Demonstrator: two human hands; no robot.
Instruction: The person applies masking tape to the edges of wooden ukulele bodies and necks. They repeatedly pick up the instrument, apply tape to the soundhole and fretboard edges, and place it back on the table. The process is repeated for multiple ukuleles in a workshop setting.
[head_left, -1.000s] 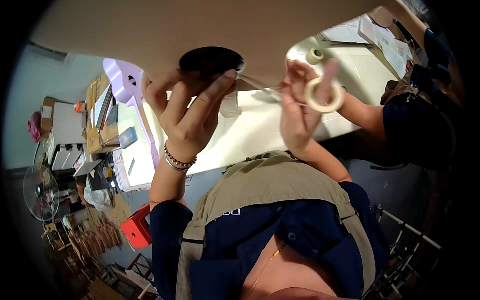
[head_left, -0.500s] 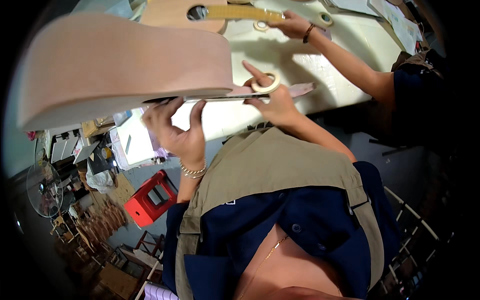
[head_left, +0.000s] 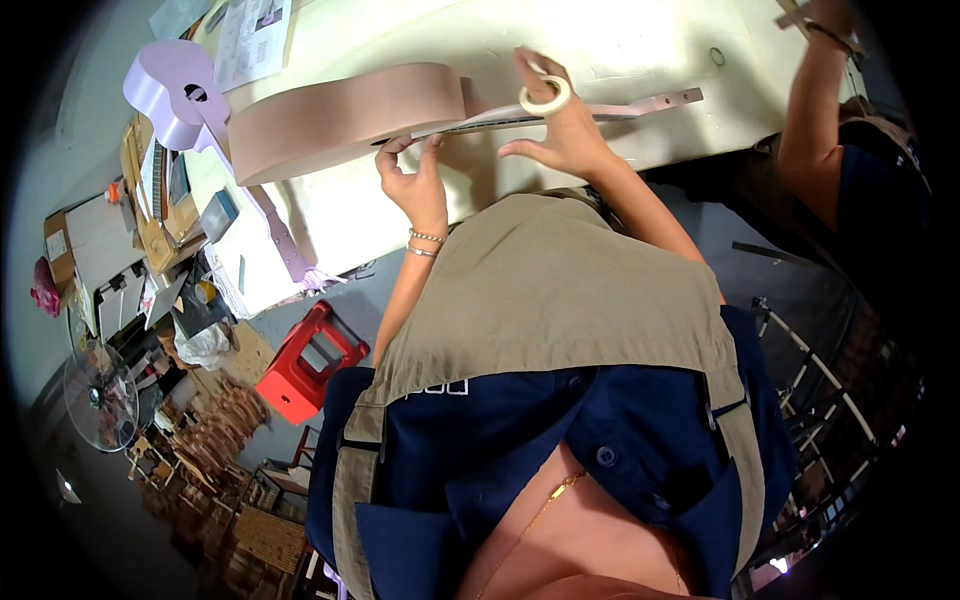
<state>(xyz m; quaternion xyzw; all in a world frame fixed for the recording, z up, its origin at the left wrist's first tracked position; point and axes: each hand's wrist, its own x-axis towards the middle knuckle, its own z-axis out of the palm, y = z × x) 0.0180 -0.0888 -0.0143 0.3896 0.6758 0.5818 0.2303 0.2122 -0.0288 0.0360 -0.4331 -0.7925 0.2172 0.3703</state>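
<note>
A pinkish, unpainted guitar lies on its side near the table's front edge, its body to the left and its neck pointing right. At the join of body and neck, my left hand has its thumb and curled fingers against the guitar's lower edge. Whether a thin strip is pinched there is too small to tell. Beside the neck my right hand is open, with thumb and fingers spread. A roll of cream masking tape hangs around its fingers.
A lilac small guitar and printed sheets lie on the white table at far left. A red plastic stool stands below its left end. At right is a co-worker's arm. A fan stands far left.
The guitar has dropped down and away from me, and my hands have gone with it. The co-worker's hand has shifted right, and its yellowish strip is out of view. The lilac guitar now shows.
</note>
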